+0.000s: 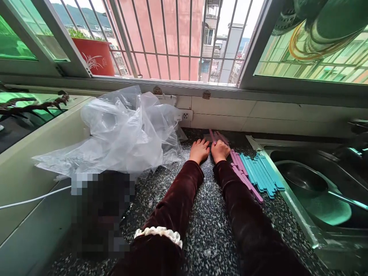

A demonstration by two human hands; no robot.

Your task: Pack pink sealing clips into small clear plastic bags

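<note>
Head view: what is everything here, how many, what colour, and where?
Counter: one, speckled black, centre
Sink: one, grey, right
Pan: one, dark, in sink
Left strips: several, purple-pink, on counter
Right strips: many, teal, beside sink
Held strip: one, pink, counter's back
Plastic: one heap, whitish, left
Socket: one, white, wall
Cable: one, white, left
Blurred patch: one, dark, lower left
Window: one, grey, top
Planter: one, red, upper left
Hanging things: several, greenish, upper right
Left hand: one, maroon-sleeved, on counter
Right hand: one, maroon-sleeved, apparently gripping held strip
</note>
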